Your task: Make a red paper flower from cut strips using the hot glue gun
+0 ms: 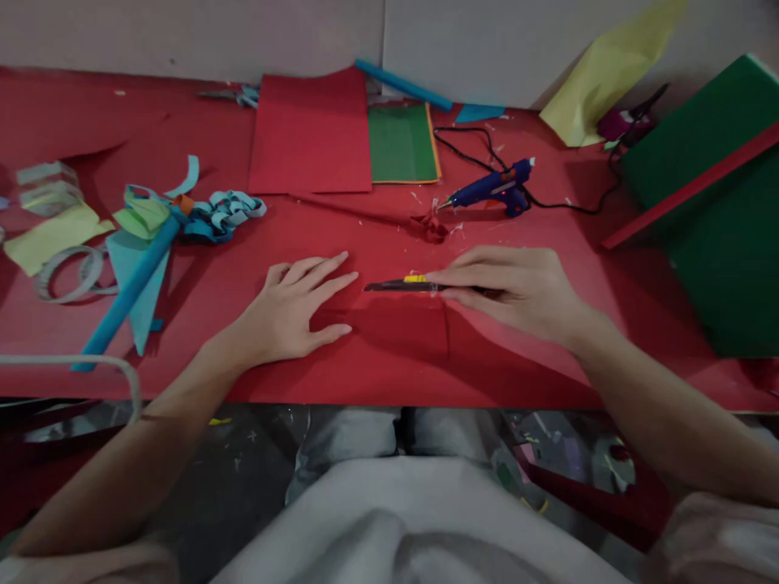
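Note:
My right hand (517, 292) grips a utility knife (405, 285), black with a yellow slider, its tip pointing left. The knife lies low over a piece of red paper (389, 328) on the red tabletop. My left hand (298, 308) rests flat with fingers spread, at the left end of that paper and just short of the knife tip. Beyond my hands lies a narrow red paper strip (359, 209) with a crumpled, curled end. A dark blue glue gun (492, 191) rests farther back, its nozzle pointing left toward that curled end.
Red sheets (313, 134) and green sheets (402, 142) lie at the back. On the left are a blue paper tube (131, 292), a light blue paper chain (228, 212) and tape rolls (70, 274). A green board (718, 211) stands at right. The glue gun's black cord (572, 209) runs rightward.

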Motion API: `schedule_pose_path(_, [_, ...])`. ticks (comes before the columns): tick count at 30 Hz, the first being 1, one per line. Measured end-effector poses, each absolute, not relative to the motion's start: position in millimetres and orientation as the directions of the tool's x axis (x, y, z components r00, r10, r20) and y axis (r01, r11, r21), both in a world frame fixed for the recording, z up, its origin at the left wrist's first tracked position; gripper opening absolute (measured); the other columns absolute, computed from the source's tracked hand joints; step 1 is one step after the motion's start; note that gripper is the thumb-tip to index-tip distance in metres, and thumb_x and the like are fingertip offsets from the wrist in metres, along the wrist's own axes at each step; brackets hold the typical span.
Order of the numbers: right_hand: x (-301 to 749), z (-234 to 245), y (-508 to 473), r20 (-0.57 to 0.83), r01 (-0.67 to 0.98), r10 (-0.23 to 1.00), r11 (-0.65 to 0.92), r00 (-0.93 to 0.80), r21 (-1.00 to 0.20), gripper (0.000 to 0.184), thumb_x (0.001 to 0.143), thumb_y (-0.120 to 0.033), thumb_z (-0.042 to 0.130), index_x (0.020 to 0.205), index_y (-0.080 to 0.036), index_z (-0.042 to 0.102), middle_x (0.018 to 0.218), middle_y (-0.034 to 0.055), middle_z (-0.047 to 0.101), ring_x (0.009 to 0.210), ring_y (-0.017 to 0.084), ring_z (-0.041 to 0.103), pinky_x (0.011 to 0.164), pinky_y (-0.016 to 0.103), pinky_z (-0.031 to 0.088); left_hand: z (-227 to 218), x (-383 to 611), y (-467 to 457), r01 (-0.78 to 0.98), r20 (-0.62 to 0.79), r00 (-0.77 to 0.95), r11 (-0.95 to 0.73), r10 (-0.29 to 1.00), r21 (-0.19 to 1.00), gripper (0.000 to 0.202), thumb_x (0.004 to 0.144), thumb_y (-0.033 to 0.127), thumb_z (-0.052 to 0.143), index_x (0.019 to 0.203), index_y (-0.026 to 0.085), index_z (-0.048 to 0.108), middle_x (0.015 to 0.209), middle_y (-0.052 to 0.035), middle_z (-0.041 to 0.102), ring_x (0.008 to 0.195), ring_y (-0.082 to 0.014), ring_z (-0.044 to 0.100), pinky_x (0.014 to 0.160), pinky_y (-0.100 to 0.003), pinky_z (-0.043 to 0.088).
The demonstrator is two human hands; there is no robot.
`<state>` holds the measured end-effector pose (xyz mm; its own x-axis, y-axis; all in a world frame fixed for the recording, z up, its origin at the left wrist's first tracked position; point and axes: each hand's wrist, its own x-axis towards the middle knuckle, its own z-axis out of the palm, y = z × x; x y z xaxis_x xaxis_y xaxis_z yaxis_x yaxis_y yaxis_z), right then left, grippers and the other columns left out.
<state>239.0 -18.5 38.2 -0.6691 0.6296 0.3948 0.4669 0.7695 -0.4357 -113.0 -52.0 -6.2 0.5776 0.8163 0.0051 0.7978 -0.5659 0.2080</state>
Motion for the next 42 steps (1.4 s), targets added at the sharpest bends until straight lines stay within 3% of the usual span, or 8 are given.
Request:
schedule_pose_path(6, [228.0, 25.2, -25.7, 0.304, 0.451, 0.589, 0.789, -0.749, -0.418, 0.028, 0.108, -0.028, 0.059, 0.126, -0.033, 0.080, 0.109, 0.0036, 0.083, 0.092, 0.017, 0.079, 0.084, 0.028, 0.064, -8.7, -113.6, -55.4, 0.793, 0.042, 0.580, -0.576, 0.814, 0.199, 0.078, 0.103, 0.066, 0.052, 0.168, 0.026, 0.040, 0.178, -0.0146, 0.032, 0.159, -0.0400, 0.038, 0.124, -0.063, 0.031])
schedule_pose_path(13, [229.0, 22.6, -23.9, 0.322, 0.421, 0.527, 0.839, -0.787, -0.345, 0.029, 0.108, -0.024, 0.058, 0.127, -0.026, 0.080, 0.108, 0.0064, 0.082, 0.092, 0.017, 0.079, 0.078, 0.028, 0.063, -6.4, -112.1, -55.7, 0.779, 0.026, 0.604, -0.597, 0.796, 0.190, 0.076, 0.106, 0.062, 0.051, 0.171, 0.026, 0.036, 0.179, -0.0157, 0.028, 0.158, -0.0428, 0.037, 0.124, -0.064, 0.029])
schedule_pose_path(16, [230.1, 22.3, -25.6, 0.346, 0.434, 0.528, 0.844, -0.776, -0.315, 0.028, 0.108, -0.023, 0.058, 0.125, -0.029, 0.079, 0.109, 0.0049, 0.082, 0.092, 0.016, 0.079, 0.077, 0.027, 0.063, -7.1, -112.7, -55.9, 0.776, 0.030, 0.605, -0.598, 0.796, 0.202, 0.075, 0.105, 0.061, 0.053, 0.171, 0.028, 0.036, 0.179, -0.0157, 0.028, 0.158, -0.0434, 0.037, 0.124, -0.065, 0.028])
schedule_pose_path(23, [230.4, 20.2, -27.7, 0.313, 0.456, 0.570, 0.810, -0.759, -0.369, 0.031, 0.107, -0.020, 0.059, 0.127, -0.035, 0.077, 0.110, 0.0027, 0.081, 0.090, 0.016, 0.078, 0.076, 0.028, 0.063, -5.9, -112.2, -56.8, 0.779, 0.027, 0.601, -0.593, 0.799, 0.205, 0.076, 0.105, 0.062, 0.053, 0.171, 0.029, 0.035, 0.179, -0.0154, 0.028, 0.158, -0.0429, 0.037, 0.124, -0.066, 0.029])
schedule_pose_path(29, [240.6, 34.5, -28.0, 0.285, 0.439, 0.532, 0.835, -0.798, -0.332, 0.025, 0.109, -0.023, 0.057, 0.123, -0.022, 0.077, 0.107, 0.0058, 0.079, 0.089, 0.016, 0.078, 0.075, 0.029, 0.059, -4.7, -112.6, -56.0, 0.782, 0.019, 0.598, -0.588, 0.801, 0.207, 0.076, 0.105, 0.061, 0.053, 0.171, 0.028, 0.036, 0.179, -0.0153, 0.028, 0.158, -0.0437, 0.037, 0.124, -0.066, 0.029])
schedule_pose_path(35, [274.0, 48.3, -28.9, 0.213, 0.511, 0.567, 0.817, -0.796, -0.266, 0.027, 0.110, -0.028, 0.054, 0.119, -0.029, 0.079, 0.109, 0.0033, 0.082, 0.086, 0.018, 0.079, 0.067, 0.030, 0.057, -5.2, -113.4, -55.3, 0.773, 0.034, 0.605, -0.597, 0.796, 0.213, 0.075, 0.105, 0.061, 0.053, 0.170, 0.028, 0.036, 0.178, -0.0167, 0.030, 0.157, -0.0442, 0.038, 0.123, -0.067, 0.030])
schedule_pose_path(42, [322.4, 58.9, -37.1, 0.180, 0.569, 0.611, 0.788, -0.771, -0.235, 0.029, 0.109, -0.030, 0.053, 0.125, -0.037, 0.077, 0.113, 0.0004, 0.083, 0.091, 0.017, 0.081, 0.072, 0.031, 0.060, -4.7, -113.2, -55.0, 0.774, 0.034, 0.605, -0.597, 0.796, 0.214, 0.074, 0.105, 0.062, 0.052, 0.169, 0.028, 0.039, 0.178, -0.0161, 0.031, 0.156, -0.0449, 0.039, 0.122, -0.067, 0.031])
